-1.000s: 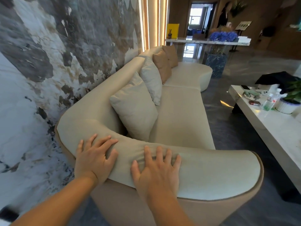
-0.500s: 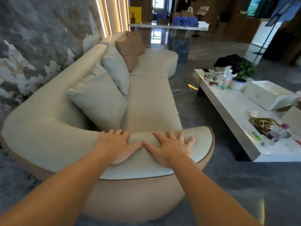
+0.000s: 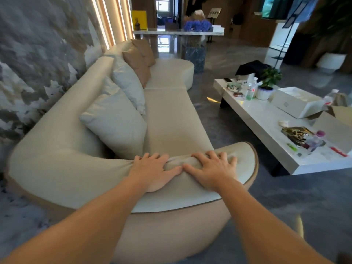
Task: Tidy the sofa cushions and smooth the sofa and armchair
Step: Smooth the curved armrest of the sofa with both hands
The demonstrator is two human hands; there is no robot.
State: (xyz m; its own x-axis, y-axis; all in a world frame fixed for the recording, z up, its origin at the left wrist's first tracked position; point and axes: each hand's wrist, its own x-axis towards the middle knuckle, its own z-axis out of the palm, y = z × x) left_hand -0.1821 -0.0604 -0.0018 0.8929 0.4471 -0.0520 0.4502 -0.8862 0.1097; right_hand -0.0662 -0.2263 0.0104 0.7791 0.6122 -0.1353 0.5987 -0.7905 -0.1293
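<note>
A long cream sofa (image 3: 167, 119) runs away from me along the marbled wall. Both my hands lie flat on its near armrest (image 3: 62, 168). My left hand (image 3: 152, 170) and my right hand (image 3: 211, 168) have fingers spread and thumbs almost touching, and the fabric is bunched into a small ridge between them. Two cream cushions (image 3: 116, 124) (image 3: 129, 84) lean against the backrest, with two brown cushions (image 3: 138, 64) (image 3: 144, 51) behind them at the far end.
A low white coffee table (image 3: 266, 121) stands to the right, carrying a potted plant (image 3: 267, 82), bottles, a white box (image 3: 293, 102) and small items. Dark glossy floor lies between it and the sofa. A marble console with blue flowers (image 3: 198, 25) stands at the back.
My hands have slid right along the armrest towards its rounded end and come together, bunching the fabric. My view has swung right, showing more of the coffee table.
</note>
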